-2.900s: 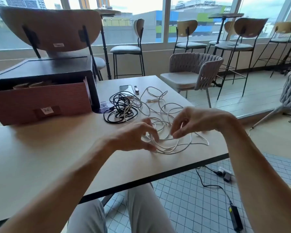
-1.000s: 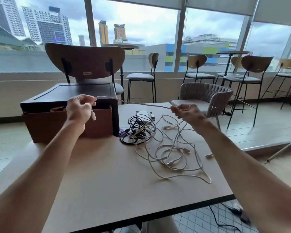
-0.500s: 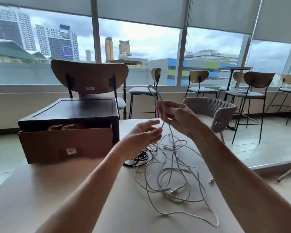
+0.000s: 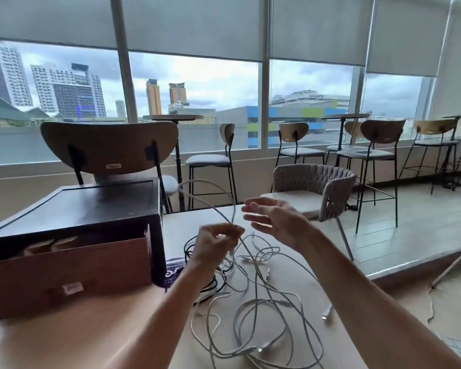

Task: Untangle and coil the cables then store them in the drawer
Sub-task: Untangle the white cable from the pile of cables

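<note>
**Window-side desk: left hand pinches up a white loop, right hand hangs open**

Grey roller blinds hang half-down over a wide window with towers and cloud outside, and bar stools line the sill. Down at the pale wooden desk (image 4: 77, 339), the left hand (image 4: 213, 246) is raised just above the surface, its fingers (image 4: 232, 231) curled and pinching a thin white cable (image 4: 197, 180). That cable arcs up out of the grip in a tall loop, its top standing in front of the stools. From the same grip the strand runs back down into the tangle of white cables (image 4: 261, 310), which sprawls in loose overlapping rings across the desk between the two forearms. One silver plug (image 4: 326, 312) lies at the tangle's right edge.

The right hand (image 4: 277, 222) hovers just beside the loop, palm turned inward, fingers (image 4: 253, 202) straight and spread, holding nothing, a small gap away from the cable.

Under and behind the left wrist a heap of black cable (image 4: 209, 286) lies on the desk, overlapping the white strands.

On the left, the brown wooden drawer (image 4: 64, 272) is pulled partway out of a black box cabinet (image 4: 77, 209) that stands on the desk. No cable is in it that I can see; its contents are too dim to make out. A curved wooden chair back (image 4: 109, 145) rises behind the cabinet, and a grey woven armchair (image 4: 317, 187) sits beyond the desk's far edge.
</note>
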Available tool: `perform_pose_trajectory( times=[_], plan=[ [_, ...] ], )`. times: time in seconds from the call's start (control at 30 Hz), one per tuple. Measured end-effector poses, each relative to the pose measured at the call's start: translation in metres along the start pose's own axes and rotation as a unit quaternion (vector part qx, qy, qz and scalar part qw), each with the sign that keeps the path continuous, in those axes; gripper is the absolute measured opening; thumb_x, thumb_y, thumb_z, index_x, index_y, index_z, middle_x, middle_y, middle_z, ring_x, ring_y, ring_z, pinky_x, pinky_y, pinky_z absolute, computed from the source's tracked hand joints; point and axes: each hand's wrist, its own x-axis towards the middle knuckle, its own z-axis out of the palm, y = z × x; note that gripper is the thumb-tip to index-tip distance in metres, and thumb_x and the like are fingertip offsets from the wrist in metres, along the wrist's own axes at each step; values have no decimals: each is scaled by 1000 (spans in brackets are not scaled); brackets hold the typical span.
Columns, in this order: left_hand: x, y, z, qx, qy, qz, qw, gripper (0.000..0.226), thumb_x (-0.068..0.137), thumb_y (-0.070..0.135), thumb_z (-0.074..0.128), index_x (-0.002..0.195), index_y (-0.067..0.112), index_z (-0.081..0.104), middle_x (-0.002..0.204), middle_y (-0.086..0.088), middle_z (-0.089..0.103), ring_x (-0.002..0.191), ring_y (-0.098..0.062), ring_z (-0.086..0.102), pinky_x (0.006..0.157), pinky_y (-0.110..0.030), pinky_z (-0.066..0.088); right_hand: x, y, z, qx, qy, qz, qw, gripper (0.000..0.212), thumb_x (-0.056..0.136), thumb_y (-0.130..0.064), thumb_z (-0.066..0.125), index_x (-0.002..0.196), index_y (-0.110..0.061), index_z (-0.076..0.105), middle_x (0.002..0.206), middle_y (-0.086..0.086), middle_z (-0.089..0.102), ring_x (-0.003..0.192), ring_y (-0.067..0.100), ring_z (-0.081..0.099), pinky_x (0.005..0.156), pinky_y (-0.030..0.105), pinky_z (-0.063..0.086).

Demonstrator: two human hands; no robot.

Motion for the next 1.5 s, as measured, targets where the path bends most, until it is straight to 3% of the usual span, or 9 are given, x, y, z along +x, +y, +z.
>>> perform_pose_trajectory(
  times=[0.17,0.33,0.5,0.6,0.73,1.03,1.17,1.27,1.5],
  plan=[
    [10,26,-25,-169,78,-11,983,16,90,-3,63,86,9,74,89,-9,72,88,-18,66,78,-26,56,-19,47,-29,-260,-157,37,952,30,93,-21,68,122,-14,69,123,2,70,119,21,63,104,38,45],
    [21,54,-42,-280,140,25,949,9,89,-3,65,88,3,70,81,-6,73,78,-12,70,78,-23,61,-22,56,-30,-284,-193,14,939,26,91,-16,71,110,3,72,114,16,72,110,19,66,110,43,44],
    [24,66,-53,-324,133,33,936,7,89,-5,65,93,-2,70,85,-8,73,81,-14,71,74,-20,60,-25,36,-6,-220,-202,-2,954,31,100,-29,53,127,-19,64,128,-2,67,122,13,59,100,31,42],
    [24,77,-51,-338,135,49,930,4,88,-5,66,90,-3,69,78,-7,74,76,-13,72,78,-25,61,-18,42,11,-261,-238,-4,935,24,97,-17,62,118,-6,68,106,8,73,95,19,67,88,31,51],
    [21,98,-66,-373,172,86,908,3,85,-2,71,87,-1,70,79,-8,75,76,-14,73,78,-26,61,-15,47,0,-249,-134,-19,959,16,94,-9,65,100,6,68,78,9,67,68,13,62,69,28,50],
    [18,91,-143,-452,302,111,832,7,86,7,74,83,10,69,71,4,74,69,-6,68,72,-18,59,-23,32,-43,-216,90,-50,971,38,77,-39,76,88,-3,73,70,3,68,62,11,60,65,25,47],
    [10,79,-151,-430,290,67,852,7,89,14,71,93,8,69,79,2,71,67,-6,66,63,-14,56,-15,14,-31,-113,136,-83,981,17,90,-23,70,88,-6,70,79,7,70,76,19,64,75,29,50],
    [2,70,-153,-395,245,5,885,11,94,19,66,91,9,68,81,2,68,64,-5,66,58,-13,54,-10,-4,-24,-269,85,-90,955,13,97,-12,61,88,-9,69,89,11,74,91,27,71,88,35,56],
    [-17,61,-139,-316,167,-68,932,18,99,20,60,91,5,68,81,-3,66,71,-9,66,56,-15,56,-11,-34,3,-223,57,-142,963,10,105,-10,45,96,-7,49,86,25,70,78,40,73,75,45,61]
  ],
)
